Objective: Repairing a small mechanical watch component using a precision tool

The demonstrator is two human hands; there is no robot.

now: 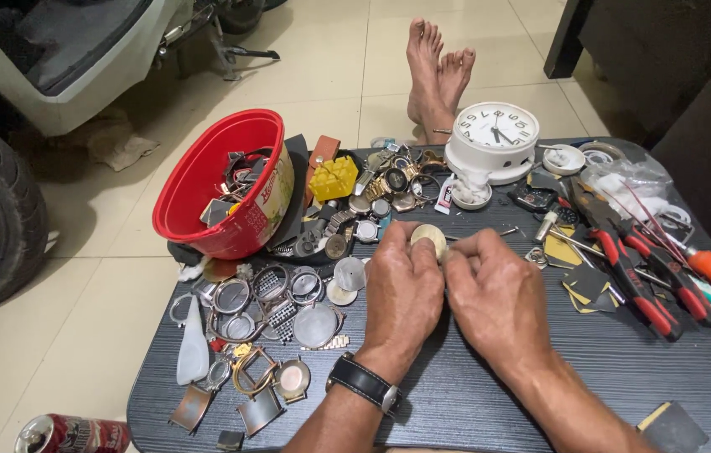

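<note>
My left hand (403, 289) and my right hand (490, 289) meet over the middle of a dark grey table (490, 394). Between the fingertips of both hands sits a small round pale disc (428, 238), like a watch dial or case back. The left thumb and fingers pinch its edge; the right fingertips touch its right side. A black watch (364, 383) is strapped on my left wrist. What the right fingers hold besides the disc is hidden.
A tilted red bowl (217, 180) of watch parts sits at the back left. Loose watch cases and bezels (276, 302) lie left of my hands. A white clock (494, 138) stands behind, red-handled pliers (636, 277) and screwdrivers to the right. A can (70, 434) stands on the floor. Another person's bare feet (438, 71) rest beyond the table.
</note>
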